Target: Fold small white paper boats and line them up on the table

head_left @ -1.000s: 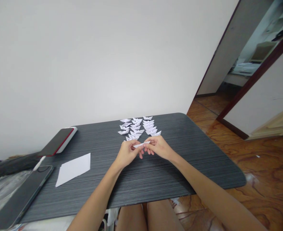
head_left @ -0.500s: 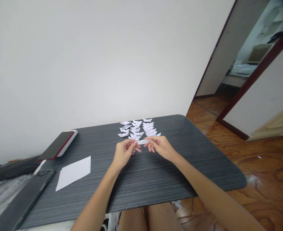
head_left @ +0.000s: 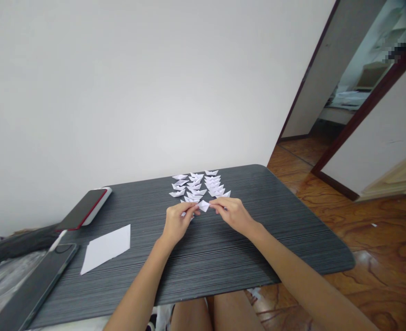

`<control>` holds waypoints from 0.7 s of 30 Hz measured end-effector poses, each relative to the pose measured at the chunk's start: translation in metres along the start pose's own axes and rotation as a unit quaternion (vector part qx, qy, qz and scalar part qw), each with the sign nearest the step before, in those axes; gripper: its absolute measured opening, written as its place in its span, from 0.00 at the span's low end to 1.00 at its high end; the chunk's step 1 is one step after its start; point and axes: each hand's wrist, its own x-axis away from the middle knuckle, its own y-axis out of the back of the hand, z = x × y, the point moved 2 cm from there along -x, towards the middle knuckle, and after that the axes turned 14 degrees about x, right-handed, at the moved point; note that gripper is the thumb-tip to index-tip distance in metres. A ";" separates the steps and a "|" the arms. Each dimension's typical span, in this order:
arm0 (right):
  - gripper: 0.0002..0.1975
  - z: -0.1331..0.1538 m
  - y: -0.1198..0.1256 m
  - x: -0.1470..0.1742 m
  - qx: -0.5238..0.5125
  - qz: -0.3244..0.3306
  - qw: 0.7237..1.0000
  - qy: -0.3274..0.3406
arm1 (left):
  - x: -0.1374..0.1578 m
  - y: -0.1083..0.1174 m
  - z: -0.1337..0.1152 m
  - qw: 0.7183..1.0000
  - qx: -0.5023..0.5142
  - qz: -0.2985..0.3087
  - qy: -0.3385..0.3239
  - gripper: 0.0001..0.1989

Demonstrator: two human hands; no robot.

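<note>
Between my two hands is a small white paper boat (head_left: 203,206), held above the dark table. The fingers of my left hand (head_left: 179,220) pinch its left end. Its right end is pinched by my right hand (head_left: 233,212). Just beyond my hands, several folded paper boats (head_left: 214,183) stand in rows on the table. Some of the nearer boats (head_left: 192,197) are partly hidden behind my left fingers.
White paper sheets (head_left: 106,248) lie on the dark table (head_left: 216,262) at the left. A red-edged tablet-like device (head_left: 83,209) and a dark phone-like device (head_left: 37,285) are at the left edge. A white wall (head_left: 154,92) rises behind.
The paper between my hands has gone from a narrow flat strip to an opened boat shape with a point in the middle. My hands have shifted very little.
</note>
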 end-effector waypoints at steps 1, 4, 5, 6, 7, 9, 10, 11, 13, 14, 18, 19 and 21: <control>0.08 0.000 0.000 0.000 -0.002 -0.004 1.000 -0.003 | 0.000 0.001 0.000 1.000 0.005 -0.006 0.002 0.10; 0.07 0.000 0.001 -0.002 -0.018 -0.022 0.999 -0.014 | -0.002 0.004 0.002 0.998 0.056 -0.019 0.026 0.11; 0.07 -0.001 0.001 -0.003 -0.026 -0.028 0.999 -0.019 | -0.003 0.007 0.003 0.996 0.078 -0.015 0.038 0.12; 0.07 -0.001 0.001 -0.004 -0.034 -0.033 0.999 -0.025 | -0.004 0.010 0.005 0.994 0.097 -0.010 0.051 0.12; 0.07 -0.001 -0.001 -0.006 -0.041 -0.037 0.998 -0.034 | -0.005 0.014 0.007 0.992 0.111 -0.009 0.062 0.13; 0.07 -0.002 -0.006 -0.012 -0.043 -0.042 0.996 -0.060 | -0.008 0.027 0.012 0.989 0.120 -0.041 0.076 0.14; 0.06 -0.003 -0.010 -0.016 -0.035 -0.041 0.996 -0.078 | -0.009 0.036 0.015 0.986 0.122 -0.087 0.075 0.14; 0.06 -0.003 -0.016 -0.021 -0.022 -0.034 0.995 -0.086 | -0.010 0.046 0.018 0.979 0.122 -0.147 0.072 0.14; 0.05 -0.003 -0.029 -0.033 0.007 -0.015 0.996 -0.082 | -0.010 0.065 0.026 0.950 0.129 -0.277 0.063 0.15; 0.04 -0.002 -0.036 -0.039 0.016 -0.009 0.997 -0.073 | -0.009 0.072 0.029 0.934 0.132 -0.327 0.056 0.15; 0.04 -0.001 -0.069 -0.061 0.033 0.026 0.998 -0.055 | -0.005 0.086 0.040 0.906 0.148 -0.392 0.064 0.14; 0.04 -0.001 -0.077 -0.064 0.041 0.042 0.997 -0.059 | -0.004 0.086 0.042 0.906 0.149 -0.389 0.070 0.14; 0.04 -0.003 -0.091 -0.069 0.058 0.078 0.993 -0.067 | -0.003 0.085 0.045 0.910 0.146 -0.380 0.081 0.14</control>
